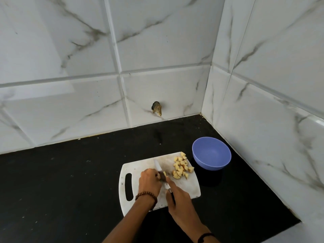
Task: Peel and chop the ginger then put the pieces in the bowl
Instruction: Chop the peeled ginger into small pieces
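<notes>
A white cutting board [185, 187] lies on the black counter. Several yellow chopped ginger pieces [182, 166] are piled on its far right part. My right hand [178, 199] grips the handle of a knife [158, 168], index finger stretched along the blade's back; the blade points away across the board. My left hand [149, 181] has its fingers curled down on a small piece of ginger [164, 173] right beside the blade; most of that piece is hidden by the fingers. An empty blue bowl [211, 153] stands just right of the board's far corner.
White marble-look tiled walls meet in a corner behind and to the right of the bowl. A broken hole [156, 108] shows in the back wall tile. The black counter [70, 181] stretches to the left of the board.
</notes>
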Demonstrator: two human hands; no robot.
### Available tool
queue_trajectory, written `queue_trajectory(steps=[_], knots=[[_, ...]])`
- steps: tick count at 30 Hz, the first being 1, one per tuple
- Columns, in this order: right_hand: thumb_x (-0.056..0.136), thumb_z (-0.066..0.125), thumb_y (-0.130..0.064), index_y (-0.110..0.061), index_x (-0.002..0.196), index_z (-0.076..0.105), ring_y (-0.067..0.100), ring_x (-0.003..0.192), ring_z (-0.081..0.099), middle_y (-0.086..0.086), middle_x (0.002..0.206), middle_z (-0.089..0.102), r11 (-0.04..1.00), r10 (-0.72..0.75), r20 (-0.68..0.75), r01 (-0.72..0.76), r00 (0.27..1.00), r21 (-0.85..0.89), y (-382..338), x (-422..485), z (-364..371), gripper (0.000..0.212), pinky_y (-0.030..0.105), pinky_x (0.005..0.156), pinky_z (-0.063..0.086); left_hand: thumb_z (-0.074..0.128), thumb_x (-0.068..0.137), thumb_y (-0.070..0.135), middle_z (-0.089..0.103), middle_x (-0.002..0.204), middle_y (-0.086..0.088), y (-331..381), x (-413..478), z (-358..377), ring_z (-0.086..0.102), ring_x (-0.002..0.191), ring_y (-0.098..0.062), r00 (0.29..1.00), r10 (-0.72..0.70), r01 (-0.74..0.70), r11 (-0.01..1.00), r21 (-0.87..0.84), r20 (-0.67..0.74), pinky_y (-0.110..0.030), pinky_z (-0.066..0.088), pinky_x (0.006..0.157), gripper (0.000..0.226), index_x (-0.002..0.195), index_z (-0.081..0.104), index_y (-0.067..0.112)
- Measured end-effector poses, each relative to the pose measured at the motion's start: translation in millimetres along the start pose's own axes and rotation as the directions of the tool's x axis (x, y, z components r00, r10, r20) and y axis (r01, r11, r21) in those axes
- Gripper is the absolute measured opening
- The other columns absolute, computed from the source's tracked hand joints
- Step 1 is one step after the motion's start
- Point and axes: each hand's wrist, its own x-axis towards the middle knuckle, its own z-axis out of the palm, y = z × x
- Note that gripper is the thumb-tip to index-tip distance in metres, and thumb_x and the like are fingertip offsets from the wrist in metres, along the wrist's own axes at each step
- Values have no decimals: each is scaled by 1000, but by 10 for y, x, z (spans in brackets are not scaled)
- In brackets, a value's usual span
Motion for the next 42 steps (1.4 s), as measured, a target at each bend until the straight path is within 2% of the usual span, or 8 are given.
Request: queue_trajectory(steps=[7,11,15,18,22,26,37,42], knots=[[105,39,-29,-28,155,16,-3,125,44,-9,148,44,997,73,-3,-73,997,19,-22,36,-80,55,10,103,31,61,87,19,65,84,-1,-34,-19,-18,59,74,-11,1000,7,-7,996,-86,-2,-25,54,69,9,81,66,14],[105,39,-28,-29,155,15,-9,116,39,-10,148,44,997,83,-1,-83,997,-4,53,47,-157,55,0,92,24,62,86,16,64,88,-1,-38,8,-25,60,78,-11,1000,9,-10,993,-115,-6,-28,55,74,4,87,66,14],[105,38,-30,-31,154,15,-10,108,38,-9,147,45,995,93,33,-91,995,-38,79,76,-174,54,0,89,24,59,88,14,62,111,-3,-38,16,-1,59,98,-14,997,73,-75,993,-92,-18,-16,44,80,26,113,67,14],[105,39,-29,-30,154,16,-10,105,39,-9,143,48,996,74,49,-71,996,-57,80,69,-173,54,-4,86,24,61,88,19,62,109,-1,-30,13,-11,58,91,-9,994,111,-111,992,-63,-8,-15,45,76,21,107,70,16],[104,41,-27,-30,154,19,-1,118,49,-7,140,52,996,71,73,-67,995,-51,85,65,-182,54,12,101,35,69,84,24,64,104,2,-49,35,-22,60,89,-8,993,114,-112,992,-54,24,-19,51,81,20,104,69,18],[104,41,-28,-30,154,21,-1,121,49,-7,141,51,998,59,74,-56,996,-38,65,75,-185,53,13,103,34,72,80,28,64,99,5,-65,46,-50,59,87,-7,993,113,-111,991,-74,28,-25,54,81,21,100,71,23],[105,40,-28,-30,154,20,3,125,49,-6,144,50,996,44,105,-35,993,-84,52,115,-253,53,17,105,35,78,77,23,67,88,12,-152,-20,-85,61,78,0,991,115,-100,974,-206,65,-10,50,72,23,98,70,27],[103,44,-34,-25,139,46,-1,100,60,-14,110,64,998,55,33,-53,998,-41,91,155,-243,37,14,89,48,79,75,24,65,91,13,-176,18,-134,61,83,0,977,136,-97,970,-223,164,-10,49,73,26,95,64,32]])
